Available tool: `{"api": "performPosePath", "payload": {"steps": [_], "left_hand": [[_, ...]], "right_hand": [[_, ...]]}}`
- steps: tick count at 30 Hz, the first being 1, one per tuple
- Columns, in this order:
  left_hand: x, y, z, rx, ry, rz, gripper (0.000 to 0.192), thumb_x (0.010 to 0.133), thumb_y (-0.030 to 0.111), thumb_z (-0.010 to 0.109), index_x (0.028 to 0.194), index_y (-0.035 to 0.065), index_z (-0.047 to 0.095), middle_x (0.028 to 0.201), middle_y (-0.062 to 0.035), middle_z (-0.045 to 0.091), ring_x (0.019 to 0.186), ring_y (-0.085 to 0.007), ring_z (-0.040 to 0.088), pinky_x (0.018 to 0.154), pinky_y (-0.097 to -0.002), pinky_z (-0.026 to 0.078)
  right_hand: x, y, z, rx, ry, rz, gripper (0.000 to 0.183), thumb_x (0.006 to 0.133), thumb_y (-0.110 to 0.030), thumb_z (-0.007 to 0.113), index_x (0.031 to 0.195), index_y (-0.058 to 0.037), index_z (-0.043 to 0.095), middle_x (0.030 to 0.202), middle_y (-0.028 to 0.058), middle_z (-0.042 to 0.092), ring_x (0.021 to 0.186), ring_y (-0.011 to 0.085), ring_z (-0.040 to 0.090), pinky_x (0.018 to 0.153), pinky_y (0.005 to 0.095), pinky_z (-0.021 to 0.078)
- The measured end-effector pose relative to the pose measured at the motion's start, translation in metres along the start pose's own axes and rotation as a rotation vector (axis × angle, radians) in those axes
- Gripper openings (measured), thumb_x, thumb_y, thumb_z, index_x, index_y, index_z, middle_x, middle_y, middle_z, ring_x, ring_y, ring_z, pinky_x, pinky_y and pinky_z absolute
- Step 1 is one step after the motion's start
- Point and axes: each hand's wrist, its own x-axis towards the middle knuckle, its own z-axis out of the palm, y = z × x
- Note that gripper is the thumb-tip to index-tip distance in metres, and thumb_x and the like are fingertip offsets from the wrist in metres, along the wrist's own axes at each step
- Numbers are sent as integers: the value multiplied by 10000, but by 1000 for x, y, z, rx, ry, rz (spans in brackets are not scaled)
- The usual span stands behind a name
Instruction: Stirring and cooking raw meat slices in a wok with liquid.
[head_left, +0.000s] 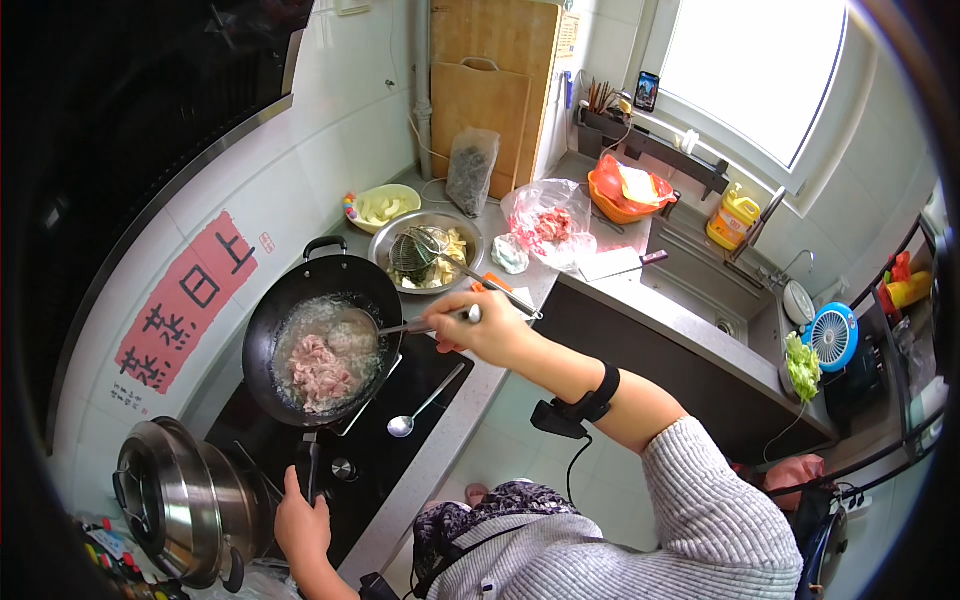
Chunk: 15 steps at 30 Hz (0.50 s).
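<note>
My left hand (302, 517) grips the black handle (307, 454) of a wok (262, 352) on the cooktop. My right hand (484, 326) holds the metal handle of a cooking utensil (405, 328), whose head is down in the wok's right side, hidden by cloudy bubbling liquid, so its shape cannot be made out. Pale pink slices of meat (322, 371) lie in a heap in that liquid (300, 315). A wire-mesh skimmer (415, 249) rests across a steel bowl (377, 255) of cut food, its handle reaching out below my right wrist.
A metal spoon (401, 426) lies on the black cooktop (367, 465). Beside the wok stands a lidded steel pot (187, 495). A cleaver (611, 264) lies by the sink (697, 277), near a plastic bag (551, 195) with raw meat. A bowl of pale slices (382, 206) sits behind.
</note>
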Motion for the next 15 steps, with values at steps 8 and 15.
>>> {"api": "performPosePath", "payload": {"steps": [8,15], "left_hand": [[-2,-2,0,7,-10,-34,625,826,170,627,1389,150,357,940,-211,651,896,-387,615,760,-466,483],[2,6,-5,-38,-31,5,587,825,188,620,1357,137,375,971,-190,652,894,-385,618,736,-480,483]], "right_hand": [[-25,-23,5,-7,-24,-62,184,888,-158,620,1001,-22,674,805,42,687,688,107,663,634,235,528],[-22,-14,16,-295,-43,-531,176,838,-45,654,1007,5,661,833,94,680,746,160,671,668,271,528]]}}
